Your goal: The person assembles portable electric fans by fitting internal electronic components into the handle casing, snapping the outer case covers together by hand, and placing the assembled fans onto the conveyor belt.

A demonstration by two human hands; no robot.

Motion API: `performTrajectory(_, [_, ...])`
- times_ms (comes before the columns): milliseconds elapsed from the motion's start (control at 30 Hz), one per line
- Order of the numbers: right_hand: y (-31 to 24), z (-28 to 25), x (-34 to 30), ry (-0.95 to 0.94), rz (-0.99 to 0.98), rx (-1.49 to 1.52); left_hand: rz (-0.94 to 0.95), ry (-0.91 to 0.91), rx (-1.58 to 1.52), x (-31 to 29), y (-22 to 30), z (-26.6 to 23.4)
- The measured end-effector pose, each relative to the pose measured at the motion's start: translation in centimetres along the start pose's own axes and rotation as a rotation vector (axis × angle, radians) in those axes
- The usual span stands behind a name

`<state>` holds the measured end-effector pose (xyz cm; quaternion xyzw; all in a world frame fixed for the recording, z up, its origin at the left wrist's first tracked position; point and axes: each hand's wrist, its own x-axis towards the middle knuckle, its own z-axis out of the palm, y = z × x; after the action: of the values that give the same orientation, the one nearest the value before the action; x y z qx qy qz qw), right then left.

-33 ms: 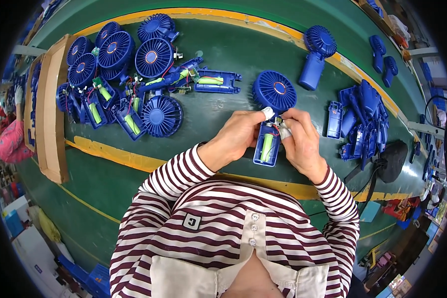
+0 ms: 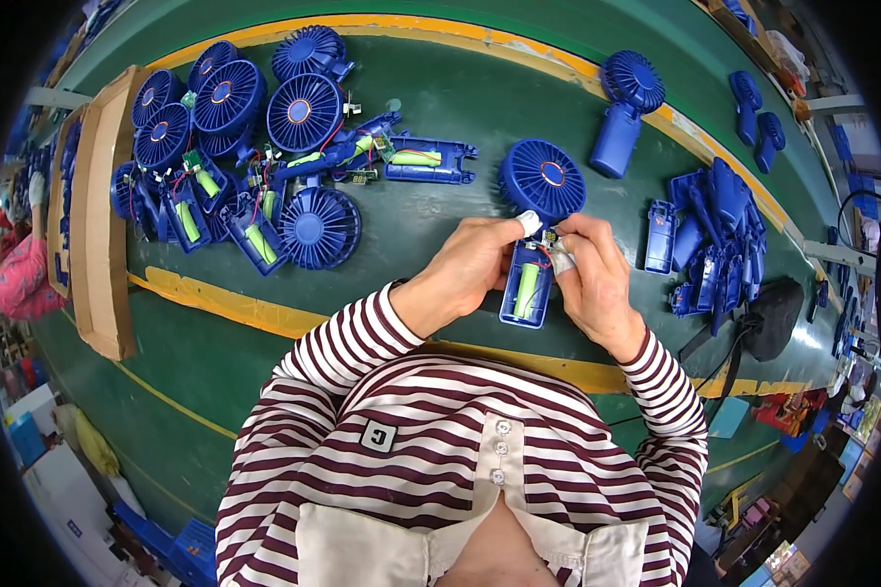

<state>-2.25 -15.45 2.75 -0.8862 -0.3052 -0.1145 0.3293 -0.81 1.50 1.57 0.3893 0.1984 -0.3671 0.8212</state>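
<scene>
- left hand (image 2: 460, 264): closed to a narrow grip on the open blue handheld fan (image 2: 542, 184), at its neck. thumb on top, tip wrapped in a white cover (image 2: 529, 222). remaining fingers curl under, mostly hidden from view.
- right hand (image 2: 597, 279): also narrow, thumb and index bent in at the same neck from the right, touching around the small circuit board (image 2: 548, 238). can't tell if i've got the board itself or a wire pinched. white cover shows on this side too.
- fan sits on the green desk (image 2: 401, 259) right in front of me, round head pointing away, handle shell (image 2: 507, 301) toward me, open face up.
- green battery (image 2: 527, 291) lies lengthwise in the shell, thin wires beside it. neither hand covers it.
- to my left: heap of part-built fans (image 2: 303, 112), several with batteries and boards exposed. cardboard tray (image 2: 117, 264) past them at the desk's left end.
- to my right: pile of blue shell parts (image 2: 724, 225), one shell half (image 2: 660, 240) lying just beside it. black pouch (image 2: 773, 318) nearer me.
- ahead and right: one more fan (image 2: 614, 142) by the yellow edge strip (image 2: 680, 132).
</scene>
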Motion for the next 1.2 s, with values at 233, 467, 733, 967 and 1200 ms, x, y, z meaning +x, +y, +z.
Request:
performTrajectory(233, [-0.2,0.2,0.1,-0.026,-0.064,-0.125,-0.008,0.012,0.012,0.1,-0.1,-0.1])
performTrajectory(467, [-0.5,-0.3,0.2,-0.074,-0.091,-0.171,-0.027,-0.009,0.041,-0.1,-0.1,0.1])
performTrajectory(733, [-0.6,-0.4,0.6,-0.19,-0.063,-0.149,0.008,-0.086,0.332,-0.3,0.4,-0.5])
performTrajectory(967, [-1.0,-0.2,0.5,-0.133,0.049,-0.188,-0.033,-0.019,0.248,-0.2,0.2,-0.5])
performTrajectory(1200, [0.0,0.0,1.2,-0.24,0.206,-0.103,-0.082,-0.006,0.098,0.8,-0.8,-0.9])
